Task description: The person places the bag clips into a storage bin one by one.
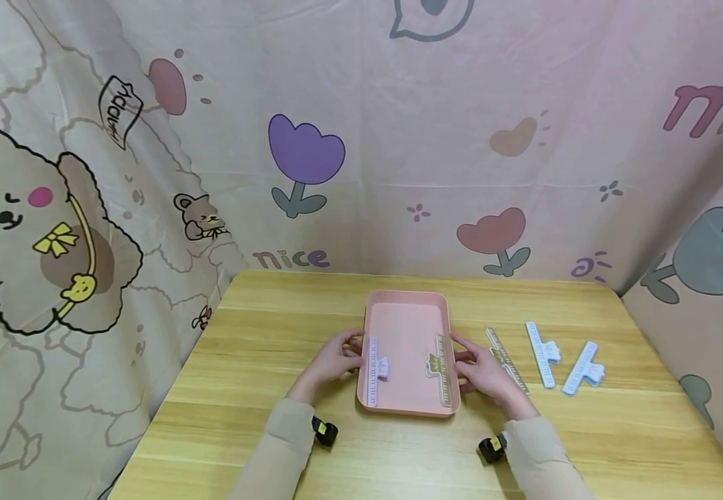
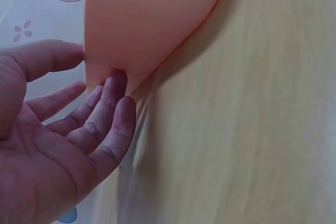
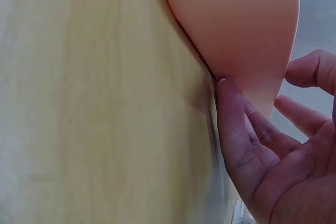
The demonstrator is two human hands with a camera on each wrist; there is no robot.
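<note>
Pink tray [image 1: 405, 316]'s on the bench [image 1: 255, 340] with the left hand [image 1: 330, 359] and right hand [image 1: 485, 371] clamped on its long sides, so I'd squeeze evenly and keep it level so the ruler clips [image 1: 372, 378] inside don't slide.

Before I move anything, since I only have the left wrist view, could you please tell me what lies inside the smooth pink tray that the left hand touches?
Observer: In the tray, a white-and-lilac ruler-shaped clip lies along the left side and a yellowish ruler-shaped clip along the right.
Operator: Thank you; is anything touching its right side?
Observer: Yes, the right hand holds it there.
Operator: And what lies beyond that?
Observer: Three more ruler-shaped clips, one yellowish and two pale blue, lie on the wood-grain table to the tray's right.
</note>
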